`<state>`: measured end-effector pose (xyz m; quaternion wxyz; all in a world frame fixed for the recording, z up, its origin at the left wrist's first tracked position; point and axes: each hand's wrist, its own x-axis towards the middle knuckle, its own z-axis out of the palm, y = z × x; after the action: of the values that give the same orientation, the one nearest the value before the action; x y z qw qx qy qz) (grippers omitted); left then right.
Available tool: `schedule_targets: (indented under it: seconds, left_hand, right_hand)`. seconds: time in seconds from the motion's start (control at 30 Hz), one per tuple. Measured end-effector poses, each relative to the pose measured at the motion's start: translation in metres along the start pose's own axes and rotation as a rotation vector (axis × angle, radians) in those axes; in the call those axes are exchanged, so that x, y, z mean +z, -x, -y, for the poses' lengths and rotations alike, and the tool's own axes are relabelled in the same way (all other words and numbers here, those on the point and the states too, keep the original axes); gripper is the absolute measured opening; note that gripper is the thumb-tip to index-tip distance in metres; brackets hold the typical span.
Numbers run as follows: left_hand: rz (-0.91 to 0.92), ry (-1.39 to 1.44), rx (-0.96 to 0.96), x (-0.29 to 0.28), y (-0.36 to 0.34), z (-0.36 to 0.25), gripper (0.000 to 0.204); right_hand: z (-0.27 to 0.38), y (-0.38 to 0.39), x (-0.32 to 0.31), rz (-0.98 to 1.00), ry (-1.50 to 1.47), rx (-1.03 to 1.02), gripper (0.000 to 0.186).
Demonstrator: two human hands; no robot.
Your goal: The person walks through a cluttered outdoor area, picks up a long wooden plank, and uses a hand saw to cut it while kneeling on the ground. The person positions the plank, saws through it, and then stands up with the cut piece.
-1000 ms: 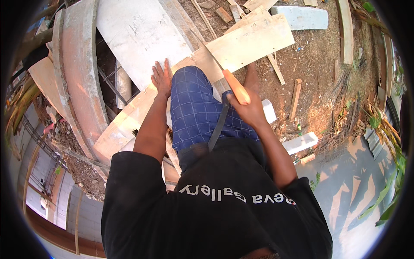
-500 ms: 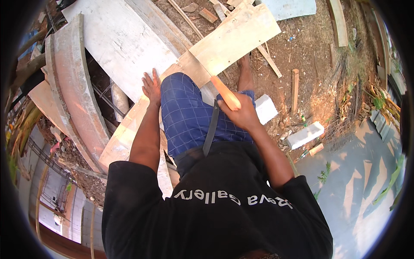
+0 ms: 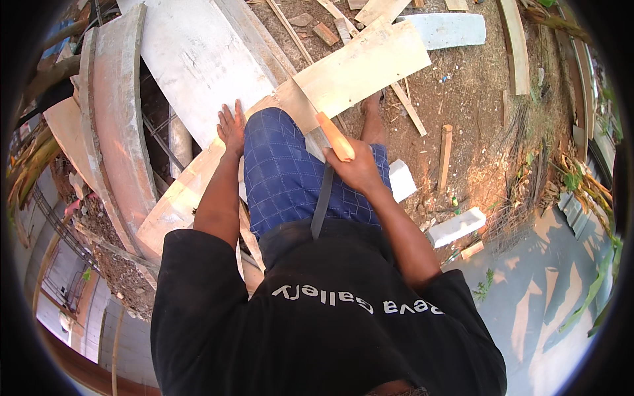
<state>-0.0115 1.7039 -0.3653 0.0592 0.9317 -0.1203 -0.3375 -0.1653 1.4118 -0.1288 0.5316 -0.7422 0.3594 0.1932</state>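
A handsaw with an orange handle (image 3: 335, 136) is in my right hand (image 3: 356, 166), whose fingers are wrapped round the grip. Its thin blade (image 3: 305, 97) lies across a pale wooden board (image 3: 370, 65), pointing away and to the left. That board runs from the far right down toward my left, passing beneath my bent left knee. My left hand (image 3: 231, 130) rests flat beside the knee with its fingers spread, pressing on the wood near the edge of a large whitish panel (image 3: 198, 56). Nothing is held in it.
Curved, weathered boards (image 3: 115, 119) stand at the left near thin metal bars. A pale blue board (image 3: 449, 31), wood offcuts (image 3: 445, 157) and white blocks (image 3: 457, 226) lie on the dirt. A grey sheet (image 3: 502, 310) covers the ground at the lower right.
My right hand has pushed the saw forward along the board, away from me. My left hand stays pressed in place. The whole view has shifted slightly.
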Motion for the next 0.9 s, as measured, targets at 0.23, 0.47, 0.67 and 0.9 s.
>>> schedule_targets:
  seconds: [0.23,0.47,0.67,0.9]
  left_hand:
    - [-0.267,0.079,0.134,-0.02,0.017,-0.019,0.074]
    - [-0.258,0.089,0.016,-0.013,-0.005,-0.089,0.081]
    - [-0.022,-0.154,-0.002,0.019,-0.024,-0.055,0.093]
    - [0.144,-0.126,-0.011,-0.016,-0.019,-0.086,0.091]
  right_hand:
    - [-0.015,-0.018,-0.019,-0.057,-0.099,-0.091,0.032]
    - [-0.026,-0.03,-0.062,-0.051,-0.103,-0.026,0.031]
    - [-0.003,0.054,-0.1,0.041,0.001,0.046,0.032]
    - [0.021,0.114,-0.149,-0.023,-0.017,0.154,0.024]
